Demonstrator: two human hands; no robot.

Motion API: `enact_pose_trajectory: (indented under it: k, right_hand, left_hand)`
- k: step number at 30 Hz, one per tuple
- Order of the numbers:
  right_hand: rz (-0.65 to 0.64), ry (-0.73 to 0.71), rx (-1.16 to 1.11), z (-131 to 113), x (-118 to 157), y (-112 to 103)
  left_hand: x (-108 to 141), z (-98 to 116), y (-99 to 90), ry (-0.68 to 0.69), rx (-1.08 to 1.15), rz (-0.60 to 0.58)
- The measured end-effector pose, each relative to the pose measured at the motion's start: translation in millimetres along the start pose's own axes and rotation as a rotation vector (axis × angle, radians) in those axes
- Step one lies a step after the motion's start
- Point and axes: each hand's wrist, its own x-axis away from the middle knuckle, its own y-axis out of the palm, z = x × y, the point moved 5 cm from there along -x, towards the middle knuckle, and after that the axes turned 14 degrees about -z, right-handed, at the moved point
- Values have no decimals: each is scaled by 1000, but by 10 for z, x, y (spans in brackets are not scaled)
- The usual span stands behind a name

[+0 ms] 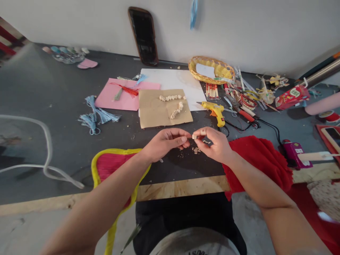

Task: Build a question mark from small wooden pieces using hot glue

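Dark desk [63,92], pale wall [239,32], red cloth [259,156] over front edge [183,187], right hand [216,144] pinching cream piece [194,136], left hand [166,142], grip unclear

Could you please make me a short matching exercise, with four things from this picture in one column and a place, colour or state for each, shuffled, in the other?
Things
1. Small piece
2. Phone
3. Glue gun
4. Cloth

Places, colours, states
A. Red, partly hanging over the front edge of the table
B. Propped against the wall
C. In the fingers of the right hand
D. Yellow, with an orange trigger

Pairs: 1-C, 2-B, 3-D, 4-A
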Motion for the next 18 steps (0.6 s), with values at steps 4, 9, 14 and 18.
enact_pose_trajectory:
  k: [4, 9, 14, 18]
  right_hand:
    - [8, -18, 59, 26, 12, 0]
    - [-30, 0, -23, 15, 4, 11]
    - [-66, -21, -76, -40, -12, 51]
    - [-63, -62, -95, -72, -17, 77]
  left_hand:
    - [4, 6, 28, -8, -22, -33]
    - [10, 31, 50, -20, -39, -49]
    - [8, 67, 86, -38, -89, -99]
    - [9, 80, 106, -56, -114, -114]
